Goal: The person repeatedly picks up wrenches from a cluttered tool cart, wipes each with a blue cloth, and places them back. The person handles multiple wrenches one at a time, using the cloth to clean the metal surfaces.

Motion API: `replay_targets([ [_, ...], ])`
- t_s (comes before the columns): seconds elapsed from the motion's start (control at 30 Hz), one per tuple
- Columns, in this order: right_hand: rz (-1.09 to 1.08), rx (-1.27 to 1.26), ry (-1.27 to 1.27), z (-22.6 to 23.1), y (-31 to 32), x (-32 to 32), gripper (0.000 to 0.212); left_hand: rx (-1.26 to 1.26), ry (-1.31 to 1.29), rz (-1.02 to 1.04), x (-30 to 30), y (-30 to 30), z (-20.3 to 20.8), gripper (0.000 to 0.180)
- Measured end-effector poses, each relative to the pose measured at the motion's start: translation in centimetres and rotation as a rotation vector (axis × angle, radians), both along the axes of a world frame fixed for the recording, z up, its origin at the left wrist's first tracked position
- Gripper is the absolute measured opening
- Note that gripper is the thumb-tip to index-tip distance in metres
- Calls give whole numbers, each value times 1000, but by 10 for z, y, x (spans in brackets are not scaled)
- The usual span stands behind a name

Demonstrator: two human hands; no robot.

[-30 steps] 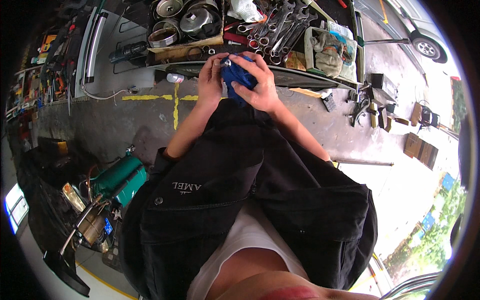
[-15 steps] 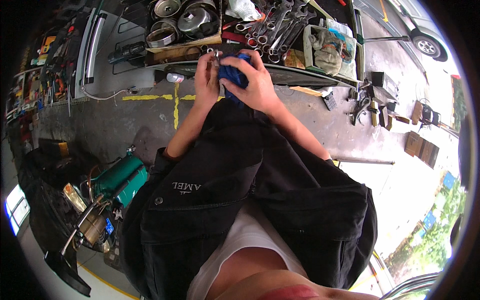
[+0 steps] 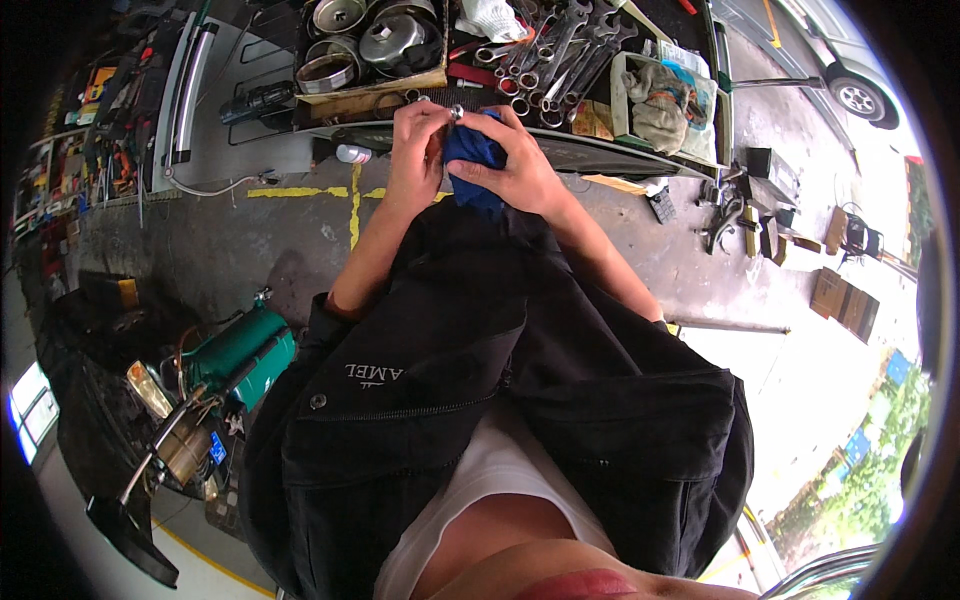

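Both my hands are together at the near edge of a tool tray, in front of my body. My right hand is wrapped round a crumpled blue cloth. The fingers of my left hand pinch a small shiny metal piece with a rounded end, at the top of the cloth. Most of that piece is hidden by fingers and cloth, so its kind does not show. My right fingertips lie close beside it.
Combination wrenches fill the tray beyond my hands. Cup-shaped metal tools sit in a box at left; a bin of rags is at right. A white-capped bottle is below the tray edge. A green tank stands at lower left.
The metal piece has shifted right and slightly down, with its rounded end now toward the cloth. My left fingers have closed in toward my right hand, which still holds the cloth.
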State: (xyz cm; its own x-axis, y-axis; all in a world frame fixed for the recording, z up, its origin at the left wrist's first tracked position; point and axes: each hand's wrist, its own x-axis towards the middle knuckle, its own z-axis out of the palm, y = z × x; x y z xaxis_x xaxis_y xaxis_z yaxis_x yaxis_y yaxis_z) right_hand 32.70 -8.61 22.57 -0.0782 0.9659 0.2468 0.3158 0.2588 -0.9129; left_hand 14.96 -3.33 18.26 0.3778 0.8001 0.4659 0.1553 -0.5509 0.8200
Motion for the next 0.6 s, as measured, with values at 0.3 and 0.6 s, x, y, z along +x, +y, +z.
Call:
replay_targets([
  [0.3, -87, 157, -248, -8, 6, -4, 28, -90, -104, 89, 7, -1, -4, 44],
  [0.6, -281, 208, -655, 1, 0, -2, 42, -475, -102, -128, -5, -9, 17, 35],
])
